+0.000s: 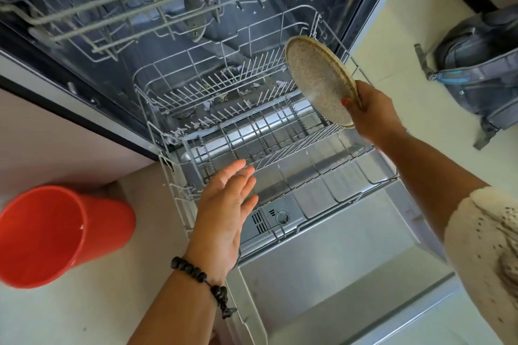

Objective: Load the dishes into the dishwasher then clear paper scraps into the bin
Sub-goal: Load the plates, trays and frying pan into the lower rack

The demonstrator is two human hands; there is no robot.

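Note:
The dishwasher stands open with its lower wire rack (280, 148) pulled out over the lowered door (336, 274). My right hand (370, 112) grips a speckled beige plate (316, 78) by its lower edge and holds it on its side above the rack's right part. My left hand (227, 204) hovers with straight fingers over the rack's front left corner and holds nothing. Several small paper scraps (241, 91) lie among the tines at the back of the rack.
An orange bin (50, 235) lies tipped on the floor to the left of the door. A grey backpack (482, 70) sits on the floor at the right. The upper rack (157, 8) juts out above.

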